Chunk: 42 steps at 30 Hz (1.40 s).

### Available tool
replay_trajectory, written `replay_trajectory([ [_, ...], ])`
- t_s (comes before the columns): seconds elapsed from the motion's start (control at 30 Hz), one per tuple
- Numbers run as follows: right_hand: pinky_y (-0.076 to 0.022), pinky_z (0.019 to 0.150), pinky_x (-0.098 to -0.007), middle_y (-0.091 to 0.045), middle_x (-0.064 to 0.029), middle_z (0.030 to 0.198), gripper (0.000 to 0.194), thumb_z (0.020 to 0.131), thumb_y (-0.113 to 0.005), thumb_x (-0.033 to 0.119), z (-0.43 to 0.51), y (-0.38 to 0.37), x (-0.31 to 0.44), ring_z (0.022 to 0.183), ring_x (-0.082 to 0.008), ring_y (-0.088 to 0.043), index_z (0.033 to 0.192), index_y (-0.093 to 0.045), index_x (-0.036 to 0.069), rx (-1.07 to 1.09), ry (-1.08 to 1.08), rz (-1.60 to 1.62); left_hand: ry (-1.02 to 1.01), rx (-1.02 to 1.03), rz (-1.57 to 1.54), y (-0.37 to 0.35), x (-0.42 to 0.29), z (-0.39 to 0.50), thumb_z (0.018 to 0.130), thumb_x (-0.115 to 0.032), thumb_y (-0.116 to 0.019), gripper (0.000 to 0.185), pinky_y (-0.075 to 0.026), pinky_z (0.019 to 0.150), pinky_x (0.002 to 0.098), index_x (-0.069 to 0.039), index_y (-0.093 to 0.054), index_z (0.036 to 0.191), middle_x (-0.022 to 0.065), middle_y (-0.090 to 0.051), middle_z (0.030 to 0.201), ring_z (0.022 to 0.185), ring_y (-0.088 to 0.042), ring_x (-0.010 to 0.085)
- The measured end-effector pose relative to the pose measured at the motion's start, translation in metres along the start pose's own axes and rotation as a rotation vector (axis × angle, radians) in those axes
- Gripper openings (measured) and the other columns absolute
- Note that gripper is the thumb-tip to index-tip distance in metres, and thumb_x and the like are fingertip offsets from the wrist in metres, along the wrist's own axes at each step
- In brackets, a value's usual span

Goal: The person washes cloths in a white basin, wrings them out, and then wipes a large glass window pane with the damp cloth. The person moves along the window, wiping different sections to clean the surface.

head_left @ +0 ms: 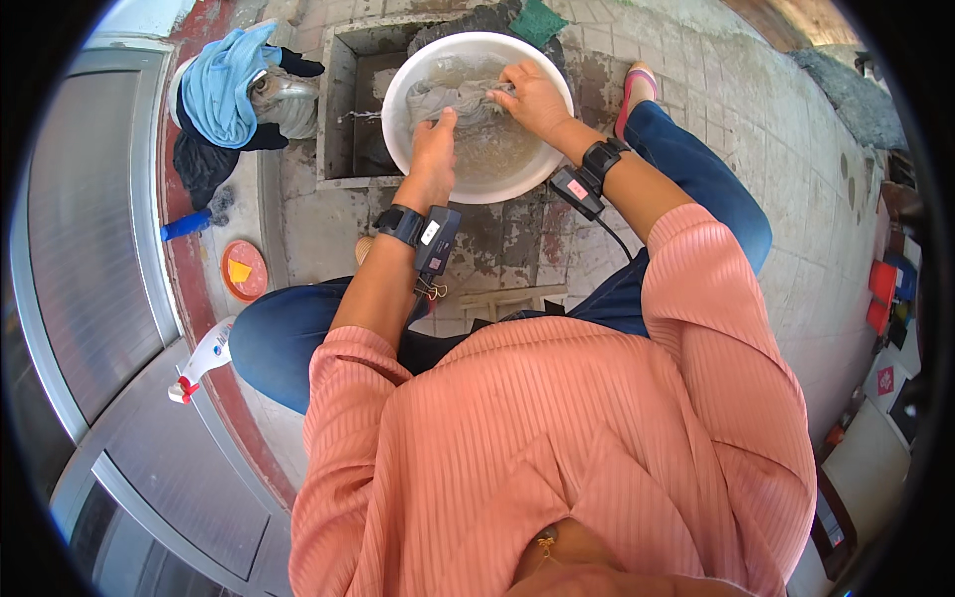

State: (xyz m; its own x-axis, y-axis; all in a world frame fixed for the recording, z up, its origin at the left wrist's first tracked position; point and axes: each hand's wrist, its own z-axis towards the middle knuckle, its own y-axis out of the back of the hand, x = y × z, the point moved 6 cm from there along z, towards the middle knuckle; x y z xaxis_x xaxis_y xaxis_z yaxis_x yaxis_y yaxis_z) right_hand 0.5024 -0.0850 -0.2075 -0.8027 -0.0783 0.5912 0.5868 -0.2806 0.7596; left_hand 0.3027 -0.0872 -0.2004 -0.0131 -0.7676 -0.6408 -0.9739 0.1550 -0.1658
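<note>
A white round plastic basin [477,195] holds cloudy water and a wet greyish cloth [455,101]. My left hand [435,153] is at the basin's near left side, thumb up, against the cloth's left end; its fingers are partly hidden, so its hold is unclear. My right hand [533,97] grips the cloth's right end between thumb and fingers, over the right side of the basin. The cloth stretches between the two hands, bunched and partly in the water. A thin stream of water [359,115] shows at the basin's left edge, above the sink.
The basin overlaps a rectangular concrete sink [325,149]. A green scouring pad [537,24] lies beyond it. At left are a light blue cloth [220,89] on a heap, a blue brush or tube [186,224], an orange dish [257,282] with a yellow piece, and a spray bottle [209,353].
</note>
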Motion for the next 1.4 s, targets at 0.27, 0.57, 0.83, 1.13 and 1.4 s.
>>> replay_trajectory([
  [0.27,-0.0512,0.089,-0.0435,-0.058,-0.0122,0.124,0.026,0.087,-0.068,0.023,-0.005,-0.029,0.034,0.115,-0.0339,-0.057,0.111,-0.068,0.014,0.556,0.028,-0.049,0.251,0.095,-0.476,-0.025,0.052,0.009,0.105,-0.035,-0.051,0.075,-0.042,0.112,0.0559,0.011,-0.013,0.150,0.0266,-0.016,0.157,0.136,-0.039,0.0456],
  [0.57,-0.0532,0.082,-0.0452,-0.067,-0.0144,0.102,0.028,0.095,-0.061,0.036,0.011,0.034,0.108,0.096,-0.0356,-0.065,0.094,-0.067,0.009,0.259,-0.024,0.182,0.062,0.335,-0.580,-0.051,0.009,0.008,0.102,-0.049,-0.054,0.054,-0.050,0.099,0.0453,-0.007,-0.049,0.135,0.0111,-0.057,0.130,0.114,-0.061,0.0272],
  [0.83,-0.0512,0.072,-0.0459,-0.066,-0.0185,0.091,0.031,0.097,-0.059,0.035,0.001,0.040,0.120,0.082,-0.0385,-0.063,0.088,-0.065,0.006,-0.064,-0.067,0.232,-0.123,0.380,-0.501,-0.046,-0.004,0.016,0.104,-0.037,-0.052,0.042,-0.041,0.108,0.0551,-0.012,-0.052,0.138,0.0098,-0.059,0.134,0.126,-0.055,0.0298],
  [1.13,-0.0479,0.100,-0.0438,-0.059,-0.0100,0.132,0.031,0.086,-0.067,0.012,0.028,0.014,0.017,0.122,-0.0353,-0.055,0.117,-0.068,0.018,0.284,-0.027,0.160,-0.094,0.325,-0.215,-0.051,-0.034,-0.014,0.094,-0.021,-0.070,0.043,-0.052,0.097,0.0364,-0.001,-0.057,0.130,0.0079,-0.066,0.120,0.106,-0.066,0.0207],
  [1.4,-0.0440,0.108,-0.0390,-0.054,-0.0113,0.140,0.064,0.077,-0.062,-0.007,0.019,0.013,0.008,0.130,-0.0358,-0.051,0.137,-0.056,0.014,0.604,-0.046,-0.111,-0.471,0.328,0.789,-0.023,-0.046,0.011,0.082,-0.026,-0.081,0.057,-0.051,0.095,0.0399,-0.011,-0.060,0.133,0.0101,-0.065,0.123,0.111,-0.063,0.0269],
])
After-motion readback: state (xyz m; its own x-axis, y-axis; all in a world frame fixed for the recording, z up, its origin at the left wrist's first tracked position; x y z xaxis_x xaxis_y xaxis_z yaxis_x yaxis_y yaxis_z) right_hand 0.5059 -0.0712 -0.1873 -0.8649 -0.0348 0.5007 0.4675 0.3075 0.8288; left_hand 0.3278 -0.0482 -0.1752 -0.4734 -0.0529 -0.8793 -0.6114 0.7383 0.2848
